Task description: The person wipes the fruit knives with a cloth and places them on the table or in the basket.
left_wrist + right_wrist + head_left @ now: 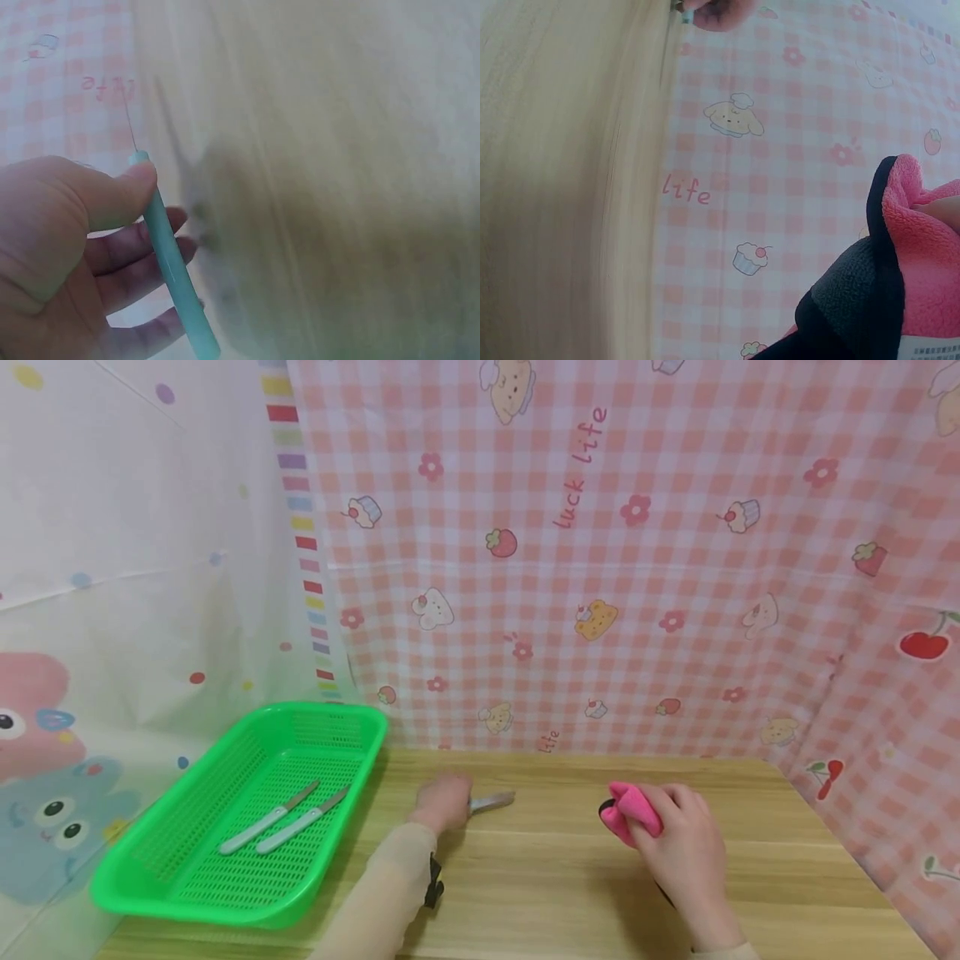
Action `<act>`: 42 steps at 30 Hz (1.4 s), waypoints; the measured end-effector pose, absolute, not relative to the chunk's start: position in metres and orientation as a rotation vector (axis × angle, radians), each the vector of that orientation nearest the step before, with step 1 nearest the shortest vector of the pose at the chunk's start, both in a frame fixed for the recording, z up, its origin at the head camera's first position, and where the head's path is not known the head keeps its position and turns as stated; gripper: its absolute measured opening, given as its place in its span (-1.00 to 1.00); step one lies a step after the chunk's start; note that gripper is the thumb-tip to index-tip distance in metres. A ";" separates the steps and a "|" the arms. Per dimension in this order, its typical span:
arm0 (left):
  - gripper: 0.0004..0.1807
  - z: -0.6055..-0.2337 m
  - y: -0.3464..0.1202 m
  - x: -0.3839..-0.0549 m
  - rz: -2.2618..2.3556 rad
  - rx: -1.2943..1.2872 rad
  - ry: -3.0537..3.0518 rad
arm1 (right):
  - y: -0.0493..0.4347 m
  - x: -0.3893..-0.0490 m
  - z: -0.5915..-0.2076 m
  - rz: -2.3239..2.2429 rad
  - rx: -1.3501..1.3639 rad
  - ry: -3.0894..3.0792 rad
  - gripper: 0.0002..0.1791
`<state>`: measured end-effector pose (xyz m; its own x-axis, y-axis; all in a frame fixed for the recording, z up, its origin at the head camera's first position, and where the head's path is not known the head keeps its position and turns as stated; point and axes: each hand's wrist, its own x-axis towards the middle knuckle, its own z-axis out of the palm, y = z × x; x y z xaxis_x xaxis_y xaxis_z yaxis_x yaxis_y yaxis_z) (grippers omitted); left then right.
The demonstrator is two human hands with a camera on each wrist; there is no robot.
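Observation:
My left hand grips a knife by its pale blue-green handle, thumb on one side and fingers on the other. Its thin blade points right in the head view, low over the table; in the left wrist view the blade shows edge-on. A folded pink cloth with a dark grey side and black trim is held in my right hand, above the right part of the table. In the right wrist view the pink cloth hides most of that hand.
At the left stands a green mesh basket with two knives lying in it, blades toward the back. The wooden table meets a pink checked curtain at the back. A white patterned sheet hangs on the left.

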<state>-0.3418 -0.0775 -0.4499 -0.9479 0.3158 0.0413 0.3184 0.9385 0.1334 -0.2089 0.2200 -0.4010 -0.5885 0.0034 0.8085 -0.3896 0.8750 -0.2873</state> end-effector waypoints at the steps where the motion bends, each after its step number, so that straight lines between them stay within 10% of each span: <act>1: -0.81 -0.449 -0.078 -0.341 -0.262 -0.516 -3.070 | 0.220 -0.209 -0.401 0.556 0.279 -2.142 -0.70; 42: -0.69 -0.409 -0.055 -0.277 -2.725 -0.700 -2.220 | 0.207 -0.203 -0.391 0.578 0.441 -1.983 -0.62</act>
<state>-0.2765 -0.0550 -0.4089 -0.8310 0.5560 0.0177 -0.0951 -0.1733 0.9803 -0.2026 0.2066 -0.3914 -0.4495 -0.0623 0.8911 -0.5313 0.8206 -0.2106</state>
